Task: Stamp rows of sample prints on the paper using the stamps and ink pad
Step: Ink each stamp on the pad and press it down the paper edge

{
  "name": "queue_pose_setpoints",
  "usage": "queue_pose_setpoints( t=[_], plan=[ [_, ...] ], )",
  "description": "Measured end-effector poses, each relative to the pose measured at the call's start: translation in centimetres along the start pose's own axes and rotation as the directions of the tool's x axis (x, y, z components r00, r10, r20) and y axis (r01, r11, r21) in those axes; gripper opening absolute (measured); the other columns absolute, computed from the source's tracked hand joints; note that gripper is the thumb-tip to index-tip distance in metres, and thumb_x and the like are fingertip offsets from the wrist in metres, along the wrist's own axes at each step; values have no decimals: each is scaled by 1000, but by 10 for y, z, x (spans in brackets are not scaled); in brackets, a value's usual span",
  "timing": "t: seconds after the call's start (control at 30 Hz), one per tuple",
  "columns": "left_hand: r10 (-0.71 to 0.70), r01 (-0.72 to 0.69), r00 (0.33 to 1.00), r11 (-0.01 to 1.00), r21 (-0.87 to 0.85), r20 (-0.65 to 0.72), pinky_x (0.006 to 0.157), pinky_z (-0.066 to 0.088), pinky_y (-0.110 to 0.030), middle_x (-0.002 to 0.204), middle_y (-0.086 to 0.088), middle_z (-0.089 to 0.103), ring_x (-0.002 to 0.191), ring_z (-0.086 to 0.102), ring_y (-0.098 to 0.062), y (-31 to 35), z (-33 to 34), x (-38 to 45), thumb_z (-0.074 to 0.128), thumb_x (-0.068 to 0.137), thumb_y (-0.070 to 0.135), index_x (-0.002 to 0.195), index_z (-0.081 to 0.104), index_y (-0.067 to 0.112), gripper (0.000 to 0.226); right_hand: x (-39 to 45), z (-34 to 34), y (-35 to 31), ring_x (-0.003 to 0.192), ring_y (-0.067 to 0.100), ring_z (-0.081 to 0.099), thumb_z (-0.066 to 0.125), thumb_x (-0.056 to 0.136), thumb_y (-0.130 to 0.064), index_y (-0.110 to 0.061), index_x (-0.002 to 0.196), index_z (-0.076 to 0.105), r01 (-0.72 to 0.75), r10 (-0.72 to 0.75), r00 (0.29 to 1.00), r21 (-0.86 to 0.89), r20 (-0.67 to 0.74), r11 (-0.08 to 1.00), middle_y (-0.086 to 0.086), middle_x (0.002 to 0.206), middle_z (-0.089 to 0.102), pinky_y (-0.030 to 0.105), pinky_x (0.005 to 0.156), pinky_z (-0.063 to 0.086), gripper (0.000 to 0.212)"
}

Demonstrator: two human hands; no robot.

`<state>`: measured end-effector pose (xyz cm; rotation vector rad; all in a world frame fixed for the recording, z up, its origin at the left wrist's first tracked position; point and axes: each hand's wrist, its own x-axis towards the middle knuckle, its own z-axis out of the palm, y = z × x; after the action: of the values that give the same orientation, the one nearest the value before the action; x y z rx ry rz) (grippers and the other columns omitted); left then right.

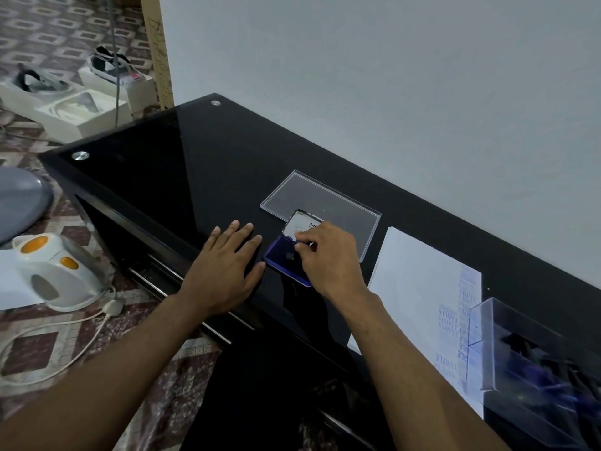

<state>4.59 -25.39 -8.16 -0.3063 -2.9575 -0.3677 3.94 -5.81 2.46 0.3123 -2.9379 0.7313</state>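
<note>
Blue ink pad has the right hand pinching a small stamp on it; left hand lies flat, fingers spread, just beside.

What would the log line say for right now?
step: inking stamp | right hand: pinches stamp on ink pad | left hand: flat on table | paper: prints along far edge

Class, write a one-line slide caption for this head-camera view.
Right hand presses a small stamp onto the open ink pad; left hand rests flat on the black table, paper alongside.
</note>
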Motion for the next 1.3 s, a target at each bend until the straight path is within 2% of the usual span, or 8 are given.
queue_pose_setpoints(
  t=[0.17, 0.43, 0.53, 0.67, 0.87, 1.0, 1.13, 1.3],
  plan=[
    [4, -4, 1000, 1000, -13, -6, 125, 9, -48, 164, -4, 26, 154, 11, -23, 0, 0, 0, 16, 97, 63, 153, 36, 23, 72, 0, -1, -2, 92, 3, 56, 63, 93, -20, -19, 110, 74, 3, -3, 1000, 7, 0, 1000, -2, 109, 69, 14, 83, 41, 21],
    [2, -2, 1000, 1000, 0, 5, 126, 7, -47, 165, -3, 24, 155, 9, -22, 0, 1, 0, 15, 96, 63, 154, 35, 25, 72, 1, -7, -5, 109, 12, 61, 56, 98, -20, -18, 119, 70, 6, 0, 997, -69, 79, 998, 2, 118, 68, 21, 96, 42, 25],
    [1, -1, 1000, 1000, 3, 3, 125, 8, -48, 165, -4, 25, 154, 10, -22, -1, 1, 0, 14, 96, 64, 154, 35, 24, 73, 0, -7, -4, 105, 8, 61, 60, 96, -19, -18, 116, 72, -7, 8, 998, -13, 59, 1000, -1, 116, 69, 14, 90, 39, 23],
    [-3, 3, 1000, 1000, 10, 4, 125, 9, -48, 164, -3, 25, 154, 10, -22, 0, 2, 0, 14, 96, 64, 153, 35, 25, 72, 0, -2, -3, 105, 8, 60, 63, 94, -21, -19, 114, 72, -11, 11, 999, 5, 30, 1000, -2, 114, 68, 22, 97, 47, 22],
    [-4, 4, 1000, 1000, 4, 5, 125, 9, -48, 164, -3, 25, 154, 10, -22, 1, -1, 0, 13, 96, 64, 153, 35, 24, 73, 1, -1, -1, 107, 11, 62, 59, 96, -21, -19, 115, 72, -3, 4, 999, -26, 37, 1000, 0, 115, 69, 14, 87, 36, 23],
    [-1, 1, 1000, 1000, 3, 11, 125, 9, -48, 165, -3, 25, 155, 10, -23, 1, -2, -1, 13, 96, 64, 154, 35, 24, 73, 1, -1, 0, 108, 11, 61, 61, 95, -21, -19, 115, 72, -12, 12, 1000, -14, 27, 1000, -1, 117, 68, 15, 93, 40, 23],
    [-8, 8, 1000, 1000, 2, 24, 126, 7, -48, 165, -3, 23, 155, 9, -22, 3, -3, -1, 11, 95, 64, 154, 34, 24, 75, 2, -2, 0, 108, 10, 61, 60, 96, -20, -18, 115, 72, -1, 1, 1000, -7, 30, 1000, -1, 117, 69, 13, 87, 37, 23],
    [-1, 1, 1000, 1000, -17, 16, 125, 9, -48, 163, -4, 28, 154, 12, -23, 1, -4, -1, 16, 95, 64, 152, 39, 23, 73, 0, 0, 1, 104, 11, 62, 61, 95, -21, -19, 113, 73, 4, -4, 1000, 3, -2, 1000, 0, 115, 68, 17, 89, 44, 22]
  ],
)
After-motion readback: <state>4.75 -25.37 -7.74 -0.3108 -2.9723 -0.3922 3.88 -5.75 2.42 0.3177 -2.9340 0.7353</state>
